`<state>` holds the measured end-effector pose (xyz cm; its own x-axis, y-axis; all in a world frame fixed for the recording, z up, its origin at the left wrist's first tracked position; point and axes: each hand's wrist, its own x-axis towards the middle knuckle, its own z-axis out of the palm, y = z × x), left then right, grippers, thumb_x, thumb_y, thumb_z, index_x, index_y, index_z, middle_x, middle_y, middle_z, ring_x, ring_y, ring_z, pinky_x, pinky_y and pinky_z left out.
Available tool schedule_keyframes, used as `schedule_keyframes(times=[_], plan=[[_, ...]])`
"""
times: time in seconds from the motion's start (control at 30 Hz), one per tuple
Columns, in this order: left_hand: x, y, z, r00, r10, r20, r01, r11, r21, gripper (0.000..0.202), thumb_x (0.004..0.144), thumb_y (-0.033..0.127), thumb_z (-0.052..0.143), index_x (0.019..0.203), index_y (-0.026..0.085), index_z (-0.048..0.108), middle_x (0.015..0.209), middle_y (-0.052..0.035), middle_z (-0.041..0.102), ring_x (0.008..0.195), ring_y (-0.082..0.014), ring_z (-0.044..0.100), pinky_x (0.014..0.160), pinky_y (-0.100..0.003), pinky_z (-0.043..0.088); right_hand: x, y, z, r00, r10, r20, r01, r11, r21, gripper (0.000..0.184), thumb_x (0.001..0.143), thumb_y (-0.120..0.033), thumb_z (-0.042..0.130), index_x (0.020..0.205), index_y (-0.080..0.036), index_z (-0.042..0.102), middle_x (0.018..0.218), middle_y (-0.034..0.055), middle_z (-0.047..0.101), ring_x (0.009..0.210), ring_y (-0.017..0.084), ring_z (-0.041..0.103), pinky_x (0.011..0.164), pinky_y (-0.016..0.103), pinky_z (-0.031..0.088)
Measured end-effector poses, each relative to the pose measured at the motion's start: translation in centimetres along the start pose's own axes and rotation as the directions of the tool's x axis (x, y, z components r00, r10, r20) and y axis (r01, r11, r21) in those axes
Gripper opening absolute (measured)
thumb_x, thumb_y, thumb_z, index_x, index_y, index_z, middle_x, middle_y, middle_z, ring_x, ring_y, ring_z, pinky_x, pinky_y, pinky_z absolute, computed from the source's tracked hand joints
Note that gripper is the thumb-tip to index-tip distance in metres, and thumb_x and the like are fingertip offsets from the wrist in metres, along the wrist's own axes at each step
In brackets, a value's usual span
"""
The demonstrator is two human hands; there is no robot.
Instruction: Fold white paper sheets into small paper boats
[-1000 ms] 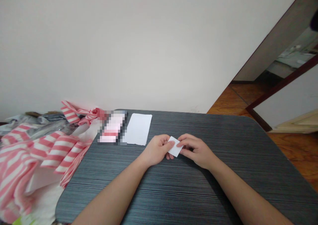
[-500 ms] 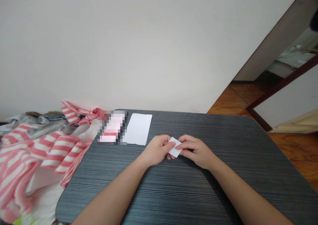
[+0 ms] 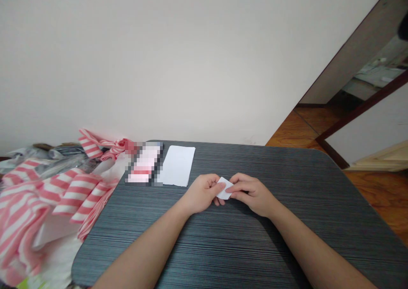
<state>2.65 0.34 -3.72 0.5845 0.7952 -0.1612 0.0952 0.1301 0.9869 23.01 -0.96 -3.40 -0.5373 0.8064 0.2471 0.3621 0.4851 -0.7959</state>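
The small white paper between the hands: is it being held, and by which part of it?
Yes. The left hand and the right hand both hold the small white paper, pinching it at its left and right sides.

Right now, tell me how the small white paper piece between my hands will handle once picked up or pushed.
The small white paper piece, pinched between the left hand and the right hand, looks thin, so it is probably very light. Its exposed corner shows no droop, so it may be slightly stiff. Being flat, it would likely slide, not roll, on the dark striped tabletop.
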Motion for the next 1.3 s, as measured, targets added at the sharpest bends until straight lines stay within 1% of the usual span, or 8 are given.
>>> schedule_keyframes(times=[0.13,0.37,0.53,0.87,1.07,1.17,1.23,1.3], plan=[[0.1,-0.1,0.1,1.0,0.01,0.023,-0.01,1.0,-0.002,0.035,0.088,0.044,0.046,0.086,0.01,0.057,0.08,-0.0103,0.068,0.059,-0.0121,0.061,0.053,-0.024,0.048,0.1,-0.2,0.2,0.998,0.024,-0.056,-0.025,0.999,-0.021,0.015,0.088,-0.024,0.054,0.088,-0.02,0.068,0.082,0.0041,0.06,0.072,0.014,0.057,0.066,0.027,0.044],[0.0,0.3,0.2,0.998,0.032,0.057,-0.031,0.999,-0.013,0.04,0.09,0.045,0.039,0.088,0.01,0.059,0.086,-0.0119,0.068,0.06,-0.0116,0.061,0.055,-0.024,0.048,0.0,-0.2,0.4,0.987,0.088,-0.135,-0.095,0.995,-0.044,0.012,0.087,-0.025,0.054,0.081,-0.019,0.062,0.073,0.0018,0.055,0.063,0.013,0.051,0.058,0.025,0.039],[-0.2,0.5,0.3,0.999,0.023,0.046,-0.026,0.998,0.065,0.03,0.08,0.039,0.059,0.094,0.012,0.06,0.08,-0.008,0.067,0.062,-0.0118,0.06,0.055,-0.023,0.048,0.1,0.0,0.5,0.979,0.125,-0.158,-0.132,0.991,-0.033,0.013,0.088,-0.027,0.053,0.08,-0.019,0.06,0.073,0.0013,0.054,0.063,0.013,0.05,0.059,0.025,0.038],[-0.1,0.5,0.4,0.999,0.032,0.043,-0.033,0.999,0.04,0.031,0.088,0.04,0.046,0.089,0.012,0.058,0.082,-0.0082,0.069,0.056,-0.0105,0.059,0.054,-0.024,0.049,-0.2,0.2,1.2,0.966,0.227,-0.127,-0.2,0.96,0.194,0.013,0.089,-0.029,0.051,0.098,-0.02,0.053,0.076,0.0008,0.057,0.064,0.013,0.054,0.059,0.024,0.043],[-0.2,0.3,0.5,0.999,0.036,0.035,-0.038,0.999,0.037,0.033,0.089,0.042,0.044,0.086,0.012,0.058,0.078,-0.0074,0.068,0.056,-0.01,0.058,0.054,-0.023,0.048,-0.2,0.4,1.2,0.961,0.237,-0.138,-0.219,0.966,0.137,0.021,0.088,-0.031,0.053,0.106,-0.019,0.055,0.072,-0.0002,0.058,0.059,0.012,0.054,0.056,0.024,0.043],[-0.1,0.3,0.4,0.999,0.035,0.023,-0.036,0.998,0.047,0.032,0.088,0.041,0.046,0.086,0.011,0.058,0.078,-0.0079,0.067,0.056,-0.01,0.058,0.054,-0.023,0.048,0.1,-0.1,0.8,0.957,0.26,-0.128,-0.262,0.965,0.001,0.017,0.087,-0.032,0.053,0.086,-0.018,0.062,0.066,-0.0001,0.059,0.054,0.011,0.052,0.051,0.023,0.04],[-0.1,0.3,0.4,0.999,0.033,0.022,-0.034,0.998,0.051,0.031,0.088,0.04,0.045,0.086,0.011,0.058,0.078,-0.008,0.067,0.057,-0.0101,0.058,0.054,-0.023,0.048,0.2,-0.4,0.6,0.954,0.269,-0.13,-0.28,0.957,-0.074,0.024,0.086,-0.031,0.053,0.068,-0.017,0.061,0.056,-0.0011,0.057,0.049,0.011,0.049,0.048,0.022,0.037],[-0.1,0.3,0.4,0.999,0.033,0.024,-0.034,0.998,0.055,0.03,0.089,0.038,0.045,0.085,0.012,0.058,0.078,-0.0077,0.068,0.057,-0.0103,0.058,0.054,-0.023,0.048,0.2,-0.6,0.5,0.95,0.288,-0.122,-0.298,0.951,-0.08,0.028,0.086,-0.03,0.053,0.062,-0.017,0.059,0.051,-0.002,0.055,0.045,0.01,0.048,0.046,0.021,0.035]])
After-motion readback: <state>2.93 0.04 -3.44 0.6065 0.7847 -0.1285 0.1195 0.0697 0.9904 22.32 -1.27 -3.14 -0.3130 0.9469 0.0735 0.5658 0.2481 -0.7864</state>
